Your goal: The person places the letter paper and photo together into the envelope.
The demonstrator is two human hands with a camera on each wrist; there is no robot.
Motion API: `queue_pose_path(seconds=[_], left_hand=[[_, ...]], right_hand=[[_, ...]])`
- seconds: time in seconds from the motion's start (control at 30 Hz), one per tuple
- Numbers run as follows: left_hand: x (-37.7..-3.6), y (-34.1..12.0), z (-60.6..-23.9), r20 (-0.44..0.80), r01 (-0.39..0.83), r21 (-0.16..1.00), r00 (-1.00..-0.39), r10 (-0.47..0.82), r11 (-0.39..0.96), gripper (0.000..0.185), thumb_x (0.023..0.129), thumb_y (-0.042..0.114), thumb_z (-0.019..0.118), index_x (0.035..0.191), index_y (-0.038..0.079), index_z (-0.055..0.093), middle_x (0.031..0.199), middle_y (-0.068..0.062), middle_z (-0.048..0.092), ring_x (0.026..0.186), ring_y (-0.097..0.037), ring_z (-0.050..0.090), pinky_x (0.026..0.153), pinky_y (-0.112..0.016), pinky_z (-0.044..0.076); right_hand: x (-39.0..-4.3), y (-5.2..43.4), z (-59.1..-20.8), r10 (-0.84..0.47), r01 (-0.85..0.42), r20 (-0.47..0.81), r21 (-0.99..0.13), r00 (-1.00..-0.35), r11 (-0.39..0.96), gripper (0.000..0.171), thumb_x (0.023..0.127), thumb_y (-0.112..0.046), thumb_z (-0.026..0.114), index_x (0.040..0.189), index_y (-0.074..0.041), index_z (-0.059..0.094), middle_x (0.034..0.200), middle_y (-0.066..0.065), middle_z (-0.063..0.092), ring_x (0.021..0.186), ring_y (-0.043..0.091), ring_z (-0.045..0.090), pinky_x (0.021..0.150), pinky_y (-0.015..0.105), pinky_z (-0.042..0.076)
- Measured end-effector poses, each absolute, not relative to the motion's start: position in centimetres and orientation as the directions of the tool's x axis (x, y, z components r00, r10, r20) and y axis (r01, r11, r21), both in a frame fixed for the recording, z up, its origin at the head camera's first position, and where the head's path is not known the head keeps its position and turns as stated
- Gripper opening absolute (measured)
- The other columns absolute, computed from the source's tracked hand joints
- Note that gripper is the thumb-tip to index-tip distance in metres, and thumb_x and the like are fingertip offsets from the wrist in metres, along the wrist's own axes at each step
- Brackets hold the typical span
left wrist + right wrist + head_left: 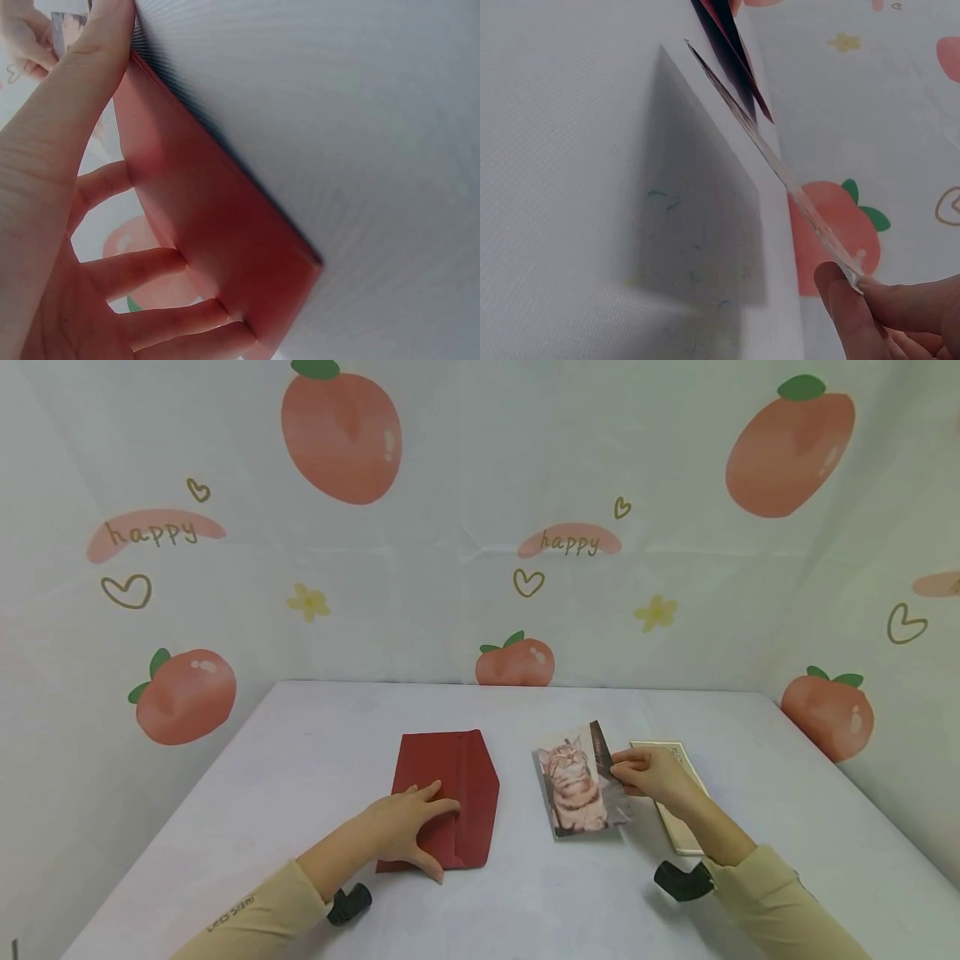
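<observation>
A red envelope [427, 760] with its flap to the right lies on the white table. My left hand [408, 827] rests on it, fingers spread over its surface and the thumb by its near edge. In the left wrist view the fingertips [169, 260] touch the red paper [202, 217]. My right hand [652, 774] pinches a cat picture card [573, 785] by its right edge, between thumb and fingers. Seen edge-on in the right wrist view, the card [780, 169] is tilted above the table, its shadow falling below.
Beneath my right wrist lies a flat gold-coloured item [681, 835] with a printed border, partly hidden by the hand. A white cloth [450, 610] printed with peaches, hearts and flowers hangs behind the table [525, 910]. Dark devices sit at both wrists.
</observation>
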State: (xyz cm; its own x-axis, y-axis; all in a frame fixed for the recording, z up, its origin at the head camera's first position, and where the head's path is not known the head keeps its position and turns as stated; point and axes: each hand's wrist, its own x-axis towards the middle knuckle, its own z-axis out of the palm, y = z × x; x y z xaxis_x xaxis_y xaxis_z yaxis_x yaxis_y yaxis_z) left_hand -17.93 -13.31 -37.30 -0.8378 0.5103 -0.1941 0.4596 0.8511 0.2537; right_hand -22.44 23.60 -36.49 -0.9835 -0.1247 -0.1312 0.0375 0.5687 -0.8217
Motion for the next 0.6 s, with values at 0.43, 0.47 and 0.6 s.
queue_pose_path(seconds=[0.43,0.47,0.6], left_hand=[[-18.01,-13.34,-37.53,-0.193,0.462,0.25,-0.837,0.512,0.851,0.086,0.06,0.06,0.078,0.133,0.026,0.047,0.147,-0.016,0.037,0.129,-0.05,0.039,0.094,-0.06,0.044],[-18.01,-13.34,-37.53,-0.192,0.463,0.25,-0.837,0.512,0.851,0.086,0.06,0.06,0.078,0.133,0.026,0.047,0.147,-0.016,0.037,0.129,-0.05,0.039,0.093,-0.06,0.044],[-18.02,-13.34,-37.52,-0.191,0.466,0.247,-0.836,0.514,0.85,0.086,0.06,0.06,0.078,0.133,0.026,0.047,0.147,-0.016,0.038,0.129,-0.051,0.039,0.093,-0.06,0.044]], right_hand=[[-22.35,23.75,-36.29,-0.129,0.039,-0.135,-0.825,-0.982,0.564,0.039,0.092,-0.009,0.057,0.122,0.015,0.05,0.114,0.028,0.062,0.088,0.011,0.063,0.07,0.024,0.056],[-22.34,23.75,-36.27,-0.133,0.035,-0.132,-0.826,-0.982,0.562,0.039,0.092,-0.009,0.057,0.122,0.016,0.05,0.114,0.028,0.063,0.087,0.011,0.063,0.07,0.024,0.056],[-22.27,23.67,-36.12,-0.136,0.032,-0.127,-0.834,-0.982,0.551,0.04,0.092,-0.009,0.056,0.122,0.016,0.049,0.113,0.028,0.063,0.087,0.01,0.063,0.07,0.024,0.056]])
